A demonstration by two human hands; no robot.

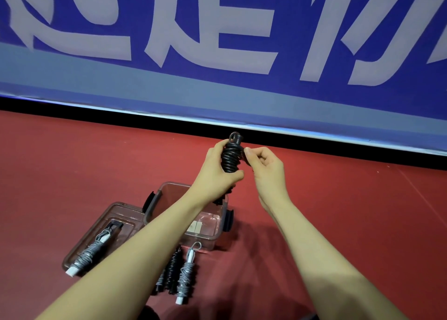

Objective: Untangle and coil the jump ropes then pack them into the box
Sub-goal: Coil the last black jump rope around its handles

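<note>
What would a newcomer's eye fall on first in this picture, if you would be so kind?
Most likely the black coiled rope held up at the centre, the left hand gripping it while the right hand pinches its side. Behind, a blue banner with large pale characters fills the top. Lower left, a clear box sits on the red floor with more coiled ropes beside it.

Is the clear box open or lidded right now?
Open. The clear box has no lid on; its lid lies flat beside it with a grey coiled rope on top.
</note>
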